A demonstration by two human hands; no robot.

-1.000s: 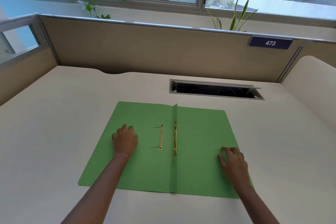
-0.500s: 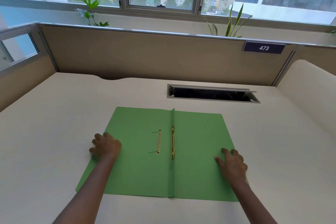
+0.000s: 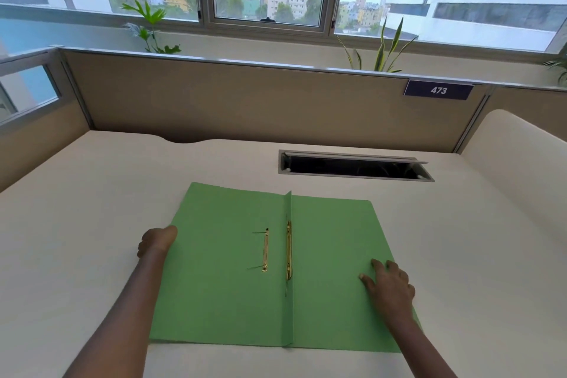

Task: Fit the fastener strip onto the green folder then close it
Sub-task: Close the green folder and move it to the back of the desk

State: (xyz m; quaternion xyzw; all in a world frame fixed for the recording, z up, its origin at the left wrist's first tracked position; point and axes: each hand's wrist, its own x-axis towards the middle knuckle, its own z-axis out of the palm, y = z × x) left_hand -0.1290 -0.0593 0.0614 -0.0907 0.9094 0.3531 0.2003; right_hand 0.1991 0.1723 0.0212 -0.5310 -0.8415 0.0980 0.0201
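The green folder (image 3: 331,270) lies open and flat on the pale table (image 3: 92,209), its spine fold running from 12 o'clock to 6 o'clock, so the spread folder's long axis goes from 9 to 3. On the left leaf, just beside the fold at its 9 o'clock side, sits the loose gold fastener strip (image 3: 265,250), its long axis parallel to the spine, with two thin prongs sticking out toward 9 o'clock, one at each end. A second gold bar (image 3: 288,250) lies right along the fold, also pointing 12 to 6.

The left hand (image 3: 156,241) is at the folder's 9 o'clock edge, fingers curled and hidden; whether they grip the leaf I cannot tell. The right hand (image 3: 388,284) rests palm down, fingers spread, on the right leaf toward 4 o'clock, holding nothing.

At 1 o'clock on the partition (image 3: 245,101), a dark plate (image 3: 438,90) reads "473".
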